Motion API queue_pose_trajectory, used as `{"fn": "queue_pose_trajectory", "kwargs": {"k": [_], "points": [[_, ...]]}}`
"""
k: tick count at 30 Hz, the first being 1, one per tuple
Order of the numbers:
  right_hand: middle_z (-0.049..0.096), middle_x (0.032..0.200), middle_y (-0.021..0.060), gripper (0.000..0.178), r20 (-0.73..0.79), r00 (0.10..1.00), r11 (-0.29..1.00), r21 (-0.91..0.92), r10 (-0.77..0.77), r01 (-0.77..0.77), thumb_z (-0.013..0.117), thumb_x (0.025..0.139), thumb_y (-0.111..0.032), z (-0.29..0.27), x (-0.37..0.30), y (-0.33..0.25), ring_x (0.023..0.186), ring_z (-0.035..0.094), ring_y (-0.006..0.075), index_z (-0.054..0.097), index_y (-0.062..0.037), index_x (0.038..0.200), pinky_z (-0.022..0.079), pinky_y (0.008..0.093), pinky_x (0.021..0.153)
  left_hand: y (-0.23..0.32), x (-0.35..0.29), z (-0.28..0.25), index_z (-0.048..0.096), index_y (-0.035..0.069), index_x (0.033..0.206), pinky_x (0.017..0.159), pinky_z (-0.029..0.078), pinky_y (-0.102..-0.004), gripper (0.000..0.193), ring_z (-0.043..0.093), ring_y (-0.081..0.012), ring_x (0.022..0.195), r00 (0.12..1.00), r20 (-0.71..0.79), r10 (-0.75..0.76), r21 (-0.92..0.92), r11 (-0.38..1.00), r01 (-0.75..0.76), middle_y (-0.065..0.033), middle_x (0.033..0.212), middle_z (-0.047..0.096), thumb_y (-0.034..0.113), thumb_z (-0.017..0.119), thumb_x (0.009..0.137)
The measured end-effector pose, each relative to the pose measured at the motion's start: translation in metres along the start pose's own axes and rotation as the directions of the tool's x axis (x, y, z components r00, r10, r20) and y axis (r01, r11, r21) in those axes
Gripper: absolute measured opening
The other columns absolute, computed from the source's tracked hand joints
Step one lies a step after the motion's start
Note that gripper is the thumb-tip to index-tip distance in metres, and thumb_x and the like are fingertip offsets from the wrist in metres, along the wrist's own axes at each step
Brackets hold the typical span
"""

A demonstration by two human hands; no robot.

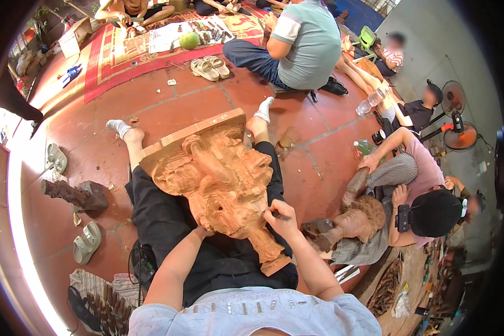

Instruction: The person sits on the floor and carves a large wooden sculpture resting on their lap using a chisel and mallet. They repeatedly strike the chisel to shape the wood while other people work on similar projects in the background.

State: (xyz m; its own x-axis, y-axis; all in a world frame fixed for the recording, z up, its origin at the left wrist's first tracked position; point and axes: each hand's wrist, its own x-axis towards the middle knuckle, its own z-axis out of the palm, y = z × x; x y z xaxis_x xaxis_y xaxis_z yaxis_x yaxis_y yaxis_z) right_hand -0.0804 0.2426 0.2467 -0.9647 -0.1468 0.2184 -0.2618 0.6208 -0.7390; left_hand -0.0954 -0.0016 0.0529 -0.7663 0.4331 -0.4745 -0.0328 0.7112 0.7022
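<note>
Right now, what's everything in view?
Large carving: 1, orange, centre
Small tool: 1, dark, at carving's right edge
Another carving: 1, brown, right
Wooden piece: 1, dark brown, left floor
Rug: 1, red and gold, upper left
Fruit: 1, green, upper left
Sandals: 4, pale, two upper, two left
Tools: many, brown, lower left
Fans: 2, orange and black, far right
Chair: 1, green, upper right
People: several, mixed clothes, around
Socks: 2, white, flanking carving
Left hand: 1, bare, at carving's left edge
Right hand: 1, bare, holding small tool

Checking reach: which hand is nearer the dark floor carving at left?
Left. The left hand, at the lap carving, is right of the dark carving; the right hand is farther right.
</note>
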Motion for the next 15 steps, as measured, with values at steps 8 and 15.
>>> {"fn": "queue_pose_trajectory", "kwargs": {"k": [8, 15], "points": [[0.046, 0.061, 0.0095, 0.023, -0.098, 0.985, 0.990, -0.027, -0.141, 0.139, 0.065, 0.076, 0.000, 0.016, -0.001, 0.013, 0.054, 0.047, 0.0220, 0.044, -0.0026, 0.067, 0.040, 0.0320, 0.051, -0.003, -0.016, 0.011, 0.060, 0.003, 0.118, 0.091, 0.048, -0.0397, 0.047, 0.059, -0.0329, 0.107, 1.000, 0.026, 0.015, 0.001, 1.000, -0.015, -0.0201, 0.113, 0.063, 0.038, 0.053, 0.088], [0.039, 0.057, 0.0074, 0.025, 0.001, 0.990, 0.984, 0.109, 0.144, -0.143, 0.067, 0.075, -0.004, 0.007, 0.019, 0.006, 0.051, 0.042, 0.0126, 0.043, -0.0014, 0.067, 0.037, 0.0290, 0.049, -0.019, -0.024, 0.016, 0.060, 0.003, 0.118, 0.091, 0.047, -0.0398, 0.047, 0.059, -0.0332, 0.108, 0.991, 0.027, 0.133, -0.009, 0.991, -0.133, -0.0203, 0.113, 0.063, 0.038, 0.053, 0.088]]}}
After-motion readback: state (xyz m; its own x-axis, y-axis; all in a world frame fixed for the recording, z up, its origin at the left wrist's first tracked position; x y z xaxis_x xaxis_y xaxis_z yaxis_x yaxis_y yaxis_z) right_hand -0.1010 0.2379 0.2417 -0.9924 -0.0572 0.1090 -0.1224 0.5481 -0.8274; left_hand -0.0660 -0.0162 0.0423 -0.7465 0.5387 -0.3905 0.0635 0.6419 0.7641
